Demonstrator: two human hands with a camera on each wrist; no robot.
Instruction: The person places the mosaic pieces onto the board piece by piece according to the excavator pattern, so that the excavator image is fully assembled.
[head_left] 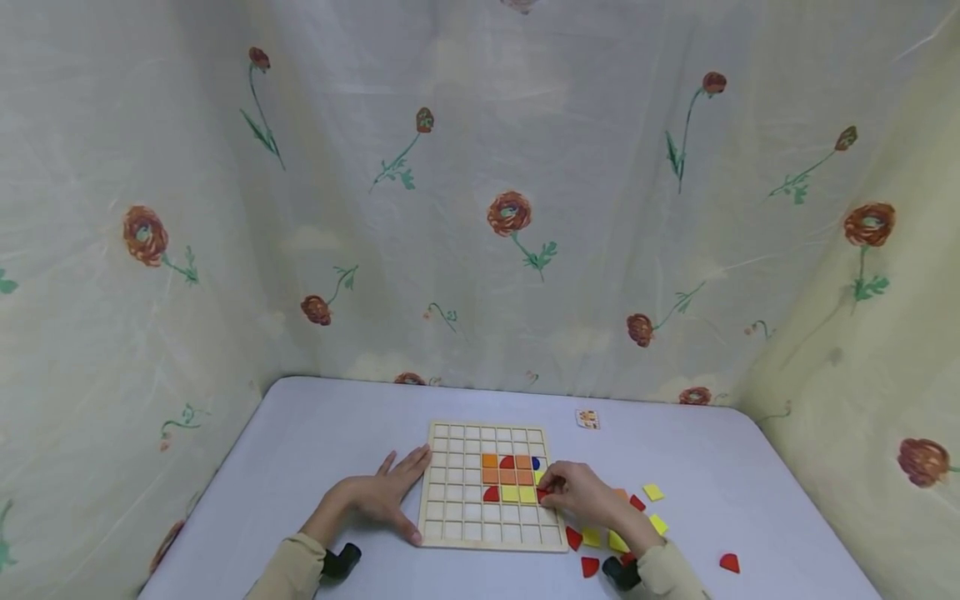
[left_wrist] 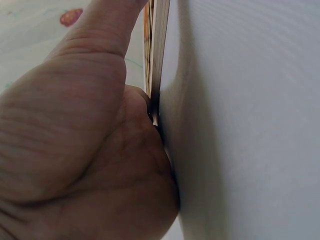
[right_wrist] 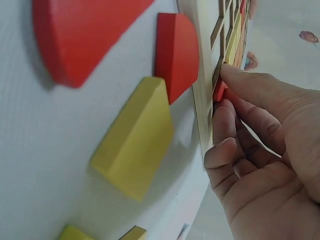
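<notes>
A wooden grid board (head_left: 453,530) lies on the table, several cells filled with orange, red, yellow and blue pieces. My left hand (head_left: 381,498) is spread at the board's left side, thumb by the near corner and fingertips at the edge farther up. In the left wrist view the board's edge (left_wrist: 159,45) stands beside the palm. Over the right side of the grid, my right hand (head_left: 583,493) pinches a small red piece (right_wrist: 220,91) between thumb and fingers, down at a cell in the row with two yellow squares (head_left: 518,494). The fingers hide most of that piece.
Loose pieces lie right of the board, among them a yellow square (head_left: 653,492), a red quarter-circle (head_left: 590,567) and another red one (head_left: 729,563) farther right. A small patterned card (head_left: 588,419) lies beyond the board. Flowered curtains (head_left: 465,275) surround the table.
</notes>
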